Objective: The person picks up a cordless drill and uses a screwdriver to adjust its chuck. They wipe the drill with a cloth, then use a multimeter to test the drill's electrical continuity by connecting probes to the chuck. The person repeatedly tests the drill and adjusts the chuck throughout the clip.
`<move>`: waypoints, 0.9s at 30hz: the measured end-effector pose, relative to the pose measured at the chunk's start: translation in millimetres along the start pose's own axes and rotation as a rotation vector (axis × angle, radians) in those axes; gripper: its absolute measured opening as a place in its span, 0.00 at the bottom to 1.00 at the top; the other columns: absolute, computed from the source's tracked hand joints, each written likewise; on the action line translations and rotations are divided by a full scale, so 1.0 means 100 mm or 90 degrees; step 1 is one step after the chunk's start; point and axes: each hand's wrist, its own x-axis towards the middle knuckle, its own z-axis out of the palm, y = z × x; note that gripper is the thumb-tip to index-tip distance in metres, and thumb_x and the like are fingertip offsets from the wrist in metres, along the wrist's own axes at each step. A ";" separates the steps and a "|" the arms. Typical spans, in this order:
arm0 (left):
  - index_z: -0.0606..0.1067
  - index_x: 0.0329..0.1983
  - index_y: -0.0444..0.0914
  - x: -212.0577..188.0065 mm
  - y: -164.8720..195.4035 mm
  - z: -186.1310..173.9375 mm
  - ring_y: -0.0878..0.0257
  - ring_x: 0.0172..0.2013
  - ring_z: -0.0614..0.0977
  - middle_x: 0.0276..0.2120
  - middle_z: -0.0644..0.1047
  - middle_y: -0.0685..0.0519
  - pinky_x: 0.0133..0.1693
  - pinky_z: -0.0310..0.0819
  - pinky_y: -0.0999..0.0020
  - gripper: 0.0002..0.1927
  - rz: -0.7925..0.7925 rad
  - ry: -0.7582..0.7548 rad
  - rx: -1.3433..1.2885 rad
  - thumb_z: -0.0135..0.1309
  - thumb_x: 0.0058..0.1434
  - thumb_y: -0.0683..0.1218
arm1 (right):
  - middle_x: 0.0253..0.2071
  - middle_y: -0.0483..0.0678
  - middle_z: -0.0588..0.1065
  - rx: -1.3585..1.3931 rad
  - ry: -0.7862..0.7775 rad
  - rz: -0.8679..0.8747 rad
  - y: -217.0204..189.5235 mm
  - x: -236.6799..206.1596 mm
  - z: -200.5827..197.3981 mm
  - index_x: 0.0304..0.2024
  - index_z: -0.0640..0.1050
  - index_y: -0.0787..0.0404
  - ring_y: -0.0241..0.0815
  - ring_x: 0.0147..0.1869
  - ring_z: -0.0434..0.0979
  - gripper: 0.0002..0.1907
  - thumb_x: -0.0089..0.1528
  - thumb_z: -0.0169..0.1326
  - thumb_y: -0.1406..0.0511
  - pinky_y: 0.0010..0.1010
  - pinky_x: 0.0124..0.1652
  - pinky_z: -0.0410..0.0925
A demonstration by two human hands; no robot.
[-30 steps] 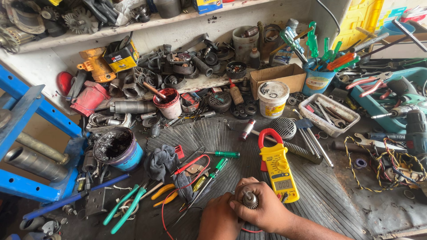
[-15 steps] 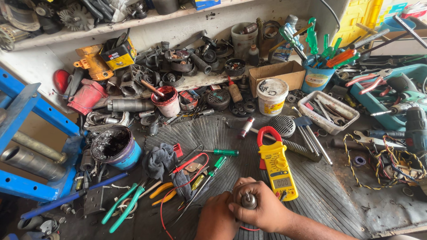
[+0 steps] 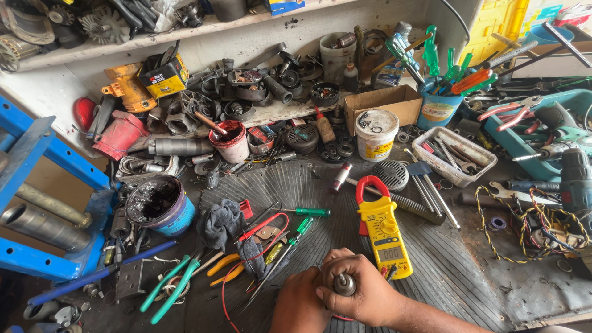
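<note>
Gripping a small metal part at the near edge of the table, the right hand is curled tight around it so that only a rounded, shaft-like end pokes out between the fingers. The left hand presses in from the left, touching the right one, its fingers folded against the same piece; both hands look clamped together on it, probably so that one steadies while the other works (what sits inside the fists is hidden).

Just beside the right hand, on its far side, lies a yellow clamp meter with a red jaw, flat on the ribbed black mat, its red test lead trailing left in a loop. Left of the hands are a green-handled screwdriver, a second green screwdriver lying crosswise, orange-handled pliers and green-handled pliers, all within easy reach. A dark rag sits beside them.

Farther off, a blue tub of black grease stands to the left, a white plastic tub near the middle, and a white tray of wrenches to the right. A blue cup of screwdrivers stands upright at the far right, keeping the handles up for grabbing. A teal power drill rests at the right edge, and a low shelf along the far wall is heaped with bearings and motor parts.
</note>
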 end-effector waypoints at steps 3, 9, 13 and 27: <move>0.73 0.36 0.37 0.00 0.00 0.00 0.47 0.35 0.80 0.31 0.75 0.48 0.38 0.71 0.47 0.09 0.005 0.007 -0.006 0.61 0.57 0.45 | 0.28 0.47 0.77 0.004 0.005 0.027 0.00 0.00 0.00 0.21 0.75 0.62 0.42 0.43 0.78 0.12 0.54 0.65 0.67 0.40 0.53 0.69; 0.74 0.34 0.37 0.00 -0.02 0.03 0.47 0.35 0.80 0.31 0.75 0.48 0.39 0.71 0.47 0.08 -0.008 0.012 -0.002 0.60 0.54 0.43 | 0.30 0.46 0.77 -0.002 0.023 0.052 -0.02 0.01 -0.01 0.21 0.75 0.62 0.42 0.43 0.78 0.12 0.54 0.65 0.67 0.39 0.51 0.69; 0.75 0.33 0.37 -0.01 -0.03 0.04 0.47 0.35 0.80 0.31 0.75 0.48 0.39 0.71 0.47 0.07 -0.007 0.003 0.007 0.60 0.54 0.43 | 0.29 0.46 0.78 -0.009 0.020 0.043 -0.03 0.01 0.01 0.21 0.75 0.62 0.42 0.44 0.78 0.11 0.54 0.65 0.67 0.39 0.51 0.69; 0.75 0.34 0.37 0.00 -0.01 0.00 0.47 0.37 0.80 0.32 0.75 0.48 0.41 0.71 0.47 0.08 -0.029 -0.024 0.004 0.60 0.55 0.44 | 0.28 0.45 0.78 -0.005 0.019 0.048 -0.04 0.01 0.01 0.21 0.75 0.62 0.41 0.44 0.78 0.11 0.53 0.65 0.67 0.39 0.52 0.69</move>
